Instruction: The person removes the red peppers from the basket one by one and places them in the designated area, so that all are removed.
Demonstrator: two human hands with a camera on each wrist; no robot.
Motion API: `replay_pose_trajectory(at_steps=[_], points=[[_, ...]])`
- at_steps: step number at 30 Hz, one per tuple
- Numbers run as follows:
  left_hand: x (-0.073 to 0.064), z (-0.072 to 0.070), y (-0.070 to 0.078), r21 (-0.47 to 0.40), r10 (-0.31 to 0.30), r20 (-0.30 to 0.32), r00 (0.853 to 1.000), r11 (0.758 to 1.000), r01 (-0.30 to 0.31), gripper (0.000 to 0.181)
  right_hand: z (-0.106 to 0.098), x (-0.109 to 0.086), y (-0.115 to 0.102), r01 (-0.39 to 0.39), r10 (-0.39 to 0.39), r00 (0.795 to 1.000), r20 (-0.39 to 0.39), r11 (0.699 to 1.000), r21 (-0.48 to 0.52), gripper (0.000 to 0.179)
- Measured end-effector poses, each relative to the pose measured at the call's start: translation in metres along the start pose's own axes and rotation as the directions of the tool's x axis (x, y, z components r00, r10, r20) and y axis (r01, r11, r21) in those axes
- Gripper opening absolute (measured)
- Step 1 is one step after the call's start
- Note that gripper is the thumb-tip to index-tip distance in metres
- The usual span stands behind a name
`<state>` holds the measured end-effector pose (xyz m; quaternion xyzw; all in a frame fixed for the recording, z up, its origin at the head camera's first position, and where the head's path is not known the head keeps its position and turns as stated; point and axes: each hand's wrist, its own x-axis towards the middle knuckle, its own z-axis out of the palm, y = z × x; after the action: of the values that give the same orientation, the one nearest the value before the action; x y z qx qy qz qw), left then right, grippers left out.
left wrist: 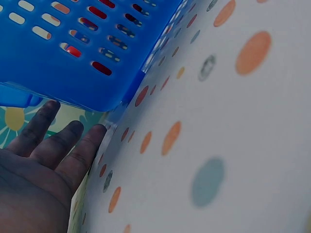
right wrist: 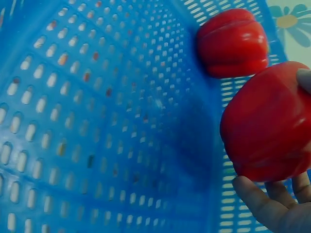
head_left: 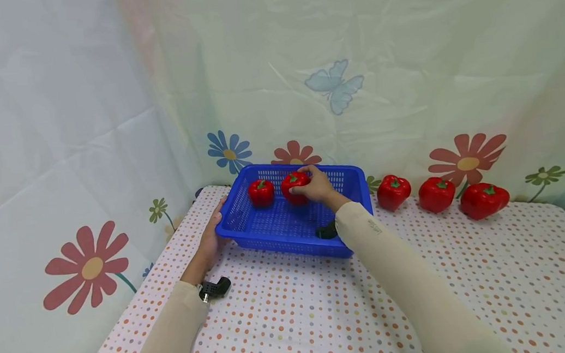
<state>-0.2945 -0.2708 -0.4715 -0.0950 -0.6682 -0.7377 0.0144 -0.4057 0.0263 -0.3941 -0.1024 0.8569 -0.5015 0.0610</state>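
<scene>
My right hand (head_left: 318, 186) grips a red bell pepper (head_left: 293, 182) by its sides, inside the blue plastic basket (head_left: 287, 245). In the right wrist view the held pepper (right wrist: 269, 126) shows between thumb and fingertips, over the slotted basket floor. Another red bell pepper (head_left: 261, 193) sits in the basket to its left, stem up. My left hand (head_left: 211, 237) is at the basket's left side, fingers extended along it. The left wrist view has those fingers (left wrist: 80, 158) straight, close to the basket's wall (left wrist: 53, 63).
Right of the basket stand several more red peppers, among them a near one (head_left: 393, 192), a middle one (head_left: 436, 194) and a far-right one (head_left: 481, 201). A dotted cloth (head_left: 292, 318) covers the table. Flower-printed sheeting (head_left: 275, 78) hangs behind and at the left.
</scene>
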Motion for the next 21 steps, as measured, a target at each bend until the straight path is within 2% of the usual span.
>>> replay_pose_trajectory(at_steps=[6, 9, 12, 18, 21], points=[[0.001, -0.002, -0.003, -0.019, 0.012, 0.007, 1.0, 1.0, -0.012, 0.056, -0.009, -0.008, -0.013, 0.015, -0.017, 0.999, 0.028, 0.997, 0.07, 0.07], [0.001, -0.001, -0.003, -0.021, 0.015, 0.006, 1.0, 1.0, -0.015, 0.056, -0.02, -0.016, -0.019, 0.037, -0.043, 0.998, 0.042, 0.991, 0.129, 0.071], [0.002, -0.001, -0.003, -0.019, 0.02, 0.005, 1.0, 1.0, -0.02, 0.056, -0.035, -0.027, -0.025, 0.077, -0.085, 0.995, 0.043, 0.982, 0.173, 0.07], [0.002, -0.001, -0.004, -0.008, 0.017, 0.007, 1.0, 1.0, -0.017, 0.056, -0.072, -0.053, -0.031, 0.099, -0.107, 0.994, 0.024, 0.968, 0.229, 0.073], [0.002, -0.001, -0.003, -0.005, 0.02, 0.009, 1.0, 1.0, -0.019, 0.057, -0.092, -0.067, -0.027, 0.11, -0.11, 0.994, -0.015, 0.973, 0.205, 0.075]])
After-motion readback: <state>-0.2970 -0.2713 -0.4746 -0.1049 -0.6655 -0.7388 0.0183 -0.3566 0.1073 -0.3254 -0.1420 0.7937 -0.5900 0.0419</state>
